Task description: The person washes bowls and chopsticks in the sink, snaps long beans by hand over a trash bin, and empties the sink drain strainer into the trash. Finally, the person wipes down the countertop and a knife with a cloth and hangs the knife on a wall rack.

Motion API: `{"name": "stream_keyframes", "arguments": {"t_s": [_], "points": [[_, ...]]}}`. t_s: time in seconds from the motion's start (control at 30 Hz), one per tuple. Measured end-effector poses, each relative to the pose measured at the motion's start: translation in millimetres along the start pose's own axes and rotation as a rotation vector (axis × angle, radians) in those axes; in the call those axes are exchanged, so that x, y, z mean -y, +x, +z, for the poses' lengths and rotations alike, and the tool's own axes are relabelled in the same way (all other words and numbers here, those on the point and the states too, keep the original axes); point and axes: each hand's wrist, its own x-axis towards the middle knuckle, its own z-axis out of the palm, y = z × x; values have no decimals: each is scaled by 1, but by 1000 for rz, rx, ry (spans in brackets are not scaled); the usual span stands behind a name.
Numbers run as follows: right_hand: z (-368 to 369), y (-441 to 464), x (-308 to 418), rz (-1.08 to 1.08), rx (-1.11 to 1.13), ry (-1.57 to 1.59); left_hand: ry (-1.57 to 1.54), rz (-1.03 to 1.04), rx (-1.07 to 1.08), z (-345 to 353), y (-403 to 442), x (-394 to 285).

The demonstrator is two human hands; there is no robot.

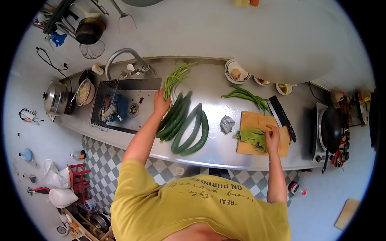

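Observation:
My left hand (161, 104) is closed around the lower end of a bunch of long green beans (175, 78), beside the sink. Just below it lie several dark green cucumbers (175, 117), two of them long and curved. My right hand (272, 139) is at the wooden cutting board (247, 120), its fingers bent onto the right side of a pile of flat, light green vegetable pieces (251, 137). Its fingertips are partly hidden. A black-handled cleaver (283, 119) rests along the board's upper right edge. Long green peppers (246, 95) lie above the board.
At left is the sink (140, 84) with a wire rack (105, 105) and a curved faucet (128, 51). A crumpled grey bag (227, 124) lies left of the board. Bowls (236, 72) stand along the back. A black wok (331, 129) sits on the stove at right.

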Motion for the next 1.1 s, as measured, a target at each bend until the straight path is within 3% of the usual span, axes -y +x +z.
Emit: {"name": "stream_keyframes", "arguments": {"t_s": [0.1,0.2,0.3,0.6,0.7,0.8,1.1], "points": [[-2,-14,9,34,13,64,214,-56,-22,48,61,18],[-11,-36,-1,36,18,9,385,-235,80,73,95,29],[-23,-56,-8,182,30,9,411,-413,285,65,117,10],[-21,-60,-3,259,4,23,426,-322,445,86,148,41],[-14,-58,4,272,39,22,99,-370,427,82,158,42],[-3,-63,-2,361,45,149,403,-212,383,87,147,18],[10,-82,18,342,48,158,309,-306,520,76,160,12]]}}
